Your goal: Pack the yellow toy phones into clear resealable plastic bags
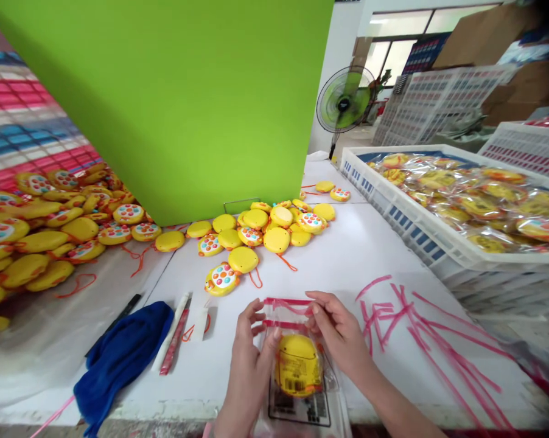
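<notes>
1. Here, a round yellow plastic toy [298, 366], light and stiff, lies at six o'clock inside a slippery clear plastic zip bag [302, 409]; hold its rim.
2. The left hand [249, 365] and right hand [337, 333] half-close, pinching the bag's red-edged mouth.

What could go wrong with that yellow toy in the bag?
The plastic bag hangs over the table edge, so it might slip from the left hand and right hand, and the yellow toy could fall. The loose pink strips nearby might also stick to the bag.
</notes>
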Tool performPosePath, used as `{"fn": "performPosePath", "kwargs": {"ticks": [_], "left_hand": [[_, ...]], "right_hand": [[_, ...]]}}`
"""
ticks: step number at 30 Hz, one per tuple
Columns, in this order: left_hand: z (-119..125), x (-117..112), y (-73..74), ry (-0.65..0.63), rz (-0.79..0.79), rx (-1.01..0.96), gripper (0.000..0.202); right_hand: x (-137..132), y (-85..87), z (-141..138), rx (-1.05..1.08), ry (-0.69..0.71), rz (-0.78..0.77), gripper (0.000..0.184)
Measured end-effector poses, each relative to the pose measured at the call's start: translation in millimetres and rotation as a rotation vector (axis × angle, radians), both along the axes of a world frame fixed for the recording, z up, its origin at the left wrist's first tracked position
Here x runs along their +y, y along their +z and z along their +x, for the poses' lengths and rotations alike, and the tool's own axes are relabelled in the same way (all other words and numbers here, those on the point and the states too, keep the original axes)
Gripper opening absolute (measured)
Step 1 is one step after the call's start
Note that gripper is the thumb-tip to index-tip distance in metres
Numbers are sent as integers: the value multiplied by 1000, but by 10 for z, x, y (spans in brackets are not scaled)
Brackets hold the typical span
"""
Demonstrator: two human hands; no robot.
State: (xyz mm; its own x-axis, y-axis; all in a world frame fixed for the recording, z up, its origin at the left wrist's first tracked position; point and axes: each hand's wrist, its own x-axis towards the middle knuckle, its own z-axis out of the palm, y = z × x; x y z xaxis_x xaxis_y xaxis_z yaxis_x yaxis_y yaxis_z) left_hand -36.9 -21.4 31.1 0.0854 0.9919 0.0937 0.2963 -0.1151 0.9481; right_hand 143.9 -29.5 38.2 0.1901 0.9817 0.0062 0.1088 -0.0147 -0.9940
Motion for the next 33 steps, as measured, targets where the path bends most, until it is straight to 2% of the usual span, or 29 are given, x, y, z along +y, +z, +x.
{"fn": "performPosePath", "kwargs": {"ticks": [3, 5, 7, 10, 14, 17, 21, 26, 29, 31, 33], "left_hand": [[11, -7, -12, -93, -284, -242, 64], [49, -11, 12, -153, -395, -347, 55], [87, -11, 51, -183, -429, -402, 39], [122, -8, 100, -195, -420, -431, 31], [147, -6, 128, -151, -424, -436, 32], [171, -7, 145, -155, -406, -451, 29], [196, -22, 168, -200, -295, -403, 25], [185, -63, 170, -188, -173, -133, 20], [180, -62, 188, -206, -138, -9, 19], [180, -42, 187, -244, -148, -2, 23], [175, -10, 144, -249, -200, -35, 27]], "right_hand": [[-34, 46, -15, 27, -42, 17, 31], [-38, 71, -18, 28, -54, 23, 31], [-29, 73, -3, 3, -59, 31, 30], [4, 53, 44, -116, -62, 98, 25], [35, 113, 73, -450, -122, 418, 23], [32, 238, 13, -645, -26, 596, 30], [31, 377, -129, -778, 209, 646, 37], [31, 403, -255, -925, 269, 671, 37], [69, 346, -292, -835, 267, 602, 33], [154, 278, -243, -595, 187, 436, 25], [286, 186, -68, -255, 41, 224, 18]]}}
